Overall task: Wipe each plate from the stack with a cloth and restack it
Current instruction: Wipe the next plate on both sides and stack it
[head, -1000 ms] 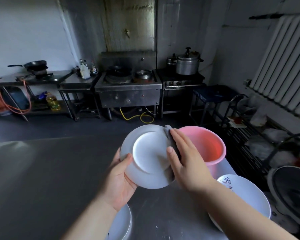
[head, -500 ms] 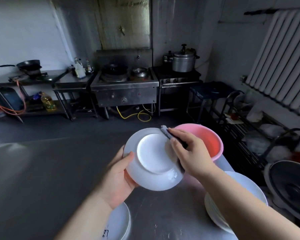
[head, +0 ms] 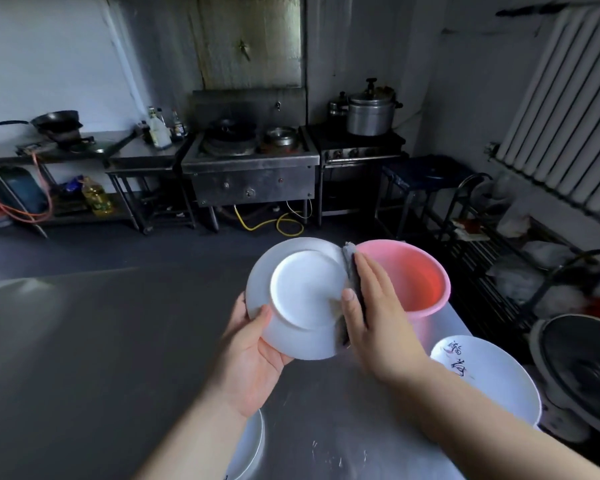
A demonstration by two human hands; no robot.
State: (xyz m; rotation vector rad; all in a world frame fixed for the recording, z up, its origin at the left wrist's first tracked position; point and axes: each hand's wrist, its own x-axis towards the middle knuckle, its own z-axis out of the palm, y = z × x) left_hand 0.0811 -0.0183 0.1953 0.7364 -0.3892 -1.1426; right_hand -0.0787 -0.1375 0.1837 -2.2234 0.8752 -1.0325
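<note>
Gripping plate (head: 305,299), left hand (head: 253,355); right hand (head: 378,313) presses cloth (head: 355,289) on rim.

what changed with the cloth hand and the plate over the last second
The right hand curled to pinch the cloth at the plate's upper right rim half a second ago; now it lies flat again, pressing the cloth down the right edge of the plate. The left hand kept its grip on the plate's lower left rim, underside still facing the camera. The pink basin stayed put.
</note>
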